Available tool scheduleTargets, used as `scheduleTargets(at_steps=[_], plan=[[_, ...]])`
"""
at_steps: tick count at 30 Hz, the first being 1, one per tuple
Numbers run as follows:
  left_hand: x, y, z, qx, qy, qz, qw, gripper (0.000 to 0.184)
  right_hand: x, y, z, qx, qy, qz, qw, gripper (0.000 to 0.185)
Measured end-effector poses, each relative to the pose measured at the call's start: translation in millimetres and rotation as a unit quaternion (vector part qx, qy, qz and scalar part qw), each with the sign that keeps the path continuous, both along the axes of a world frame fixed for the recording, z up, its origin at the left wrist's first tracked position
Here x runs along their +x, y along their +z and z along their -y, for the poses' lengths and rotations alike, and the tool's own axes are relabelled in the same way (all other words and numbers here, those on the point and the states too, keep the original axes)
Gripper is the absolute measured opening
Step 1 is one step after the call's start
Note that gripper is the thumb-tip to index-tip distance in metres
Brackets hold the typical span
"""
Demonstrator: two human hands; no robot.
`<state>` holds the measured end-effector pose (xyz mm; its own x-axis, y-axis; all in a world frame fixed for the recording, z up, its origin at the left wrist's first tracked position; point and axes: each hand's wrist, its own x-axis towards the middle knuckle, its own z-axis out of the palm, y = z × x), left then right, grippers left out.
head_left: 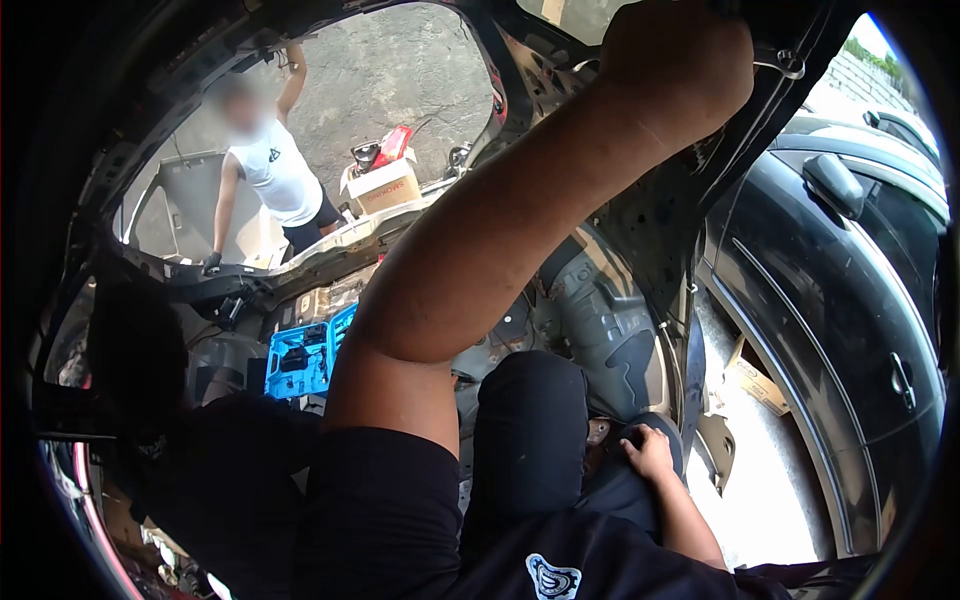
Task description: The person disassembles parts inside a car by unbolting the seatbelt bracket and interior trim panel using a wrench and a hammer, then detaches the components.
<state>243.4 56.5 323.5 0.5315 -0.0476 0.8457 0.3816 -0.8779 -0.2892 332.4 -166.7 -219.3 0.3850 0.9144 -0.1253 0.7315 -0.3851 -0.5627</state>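
My left arm stretches across the view from lower centre to upper right. My left hand (pixel 680 65) is closed in a fist around a metal wrench (pixel 790 65), whose ring end sticks out to the right against the dark car frame. The fingertips are turned away from view. My right hand (pixel 650 450) lies on my right knee at the lower right, fingers loosely spread, with nothing seen in it. Bare metal of the car body (pixel 600 310) shows between the two hands.
A blue tool case (pixel 298 362) lies open on the car floor. Outside stands a person in a white top (pixel 275 175), near a cardboard box (pixel 385 187). Another person in dark clothes (pixel 220 480) is close on the left. A dark car (pixel 830 290) is parked at right.
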Motion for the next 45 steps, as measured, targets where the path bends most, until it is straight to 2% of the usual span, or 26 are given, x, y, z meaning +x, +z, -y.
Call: scheduleTargets(at_steps=[4, 7, 10, 16, 19, 22, 25, 34, 37, 40, 43, 45], plan=[[-10, 4, 16, -0.07, -0.043, 0.023, 0.996, 0.023, 1, -1, 3, -0.003, -0.01, -0.003, 1.0, 0.042], [-4, 1, 10, -0.02, -0.11, 0.065, 0.992, 0.028, 1, 2, 3, -0.008, -0.007, -0.01, 1.0, 0.043], [-2, 0, 13, -0.067, -0.054, 0.044, 0.995, 0.022, 2, 0, 3, -0.008, -0.006, -0.007, 1.0, 0.044], [-1, -2, 1, 0.005, -0.025, 0.035, 0.999, 0.015, 0, 5, 3, -0.009, -0.008, -0.006, 1.0, 0.043], [-10, 0, 11, -0.002, -0.018, 0.026, 1.0, 0.016, 2, 2, 2, -0.007, -0.001, -0.006, 1.0, 0.043], [-20, 2, 21, -0.086, -0.088, 0.009, 0.992, 0.015, 2, 1, 2, -0.006, -0.003, -0.012, 1.0, 0.044], [-11, -2, 13, -0.043, -0.123, 0.075, 0.989, 0.016, 3, -2, 2, -0.004, -0.003, -0.008, 1.0, 0.045], [-15, 2, 18, -0.088, -0.028, -0.012, 0.996, 0.019, 2, -1, 1, 0.001, -0.003, -0.007, 1.0, 0.043], [-4, -4, 7, -0.021, -0.111, 0.092, 0.989, 0.023, 2, 1, 2, -0.001, -0.008, -0.016, 1.0, 0.043], [-5, -4, 7, -0.005, -0.128, 0.109, 0.986, 0.025, 3, 0, 2, 0.001, -0.006, -0.012, 1.0, 0.043], [-9, -1, 10, -0.056, -0.044, 0.024, 0.997, 0.022, 4, 0, 2, 0.002, -0.002, -0.024, 1.0, 0.043], [-8, -1, 10, -0.06, -0.021, 0.012, 0.998, 0.021, 3, 0, 1, 0.005, -0.003, -0.018, 1.0, 0.043]])
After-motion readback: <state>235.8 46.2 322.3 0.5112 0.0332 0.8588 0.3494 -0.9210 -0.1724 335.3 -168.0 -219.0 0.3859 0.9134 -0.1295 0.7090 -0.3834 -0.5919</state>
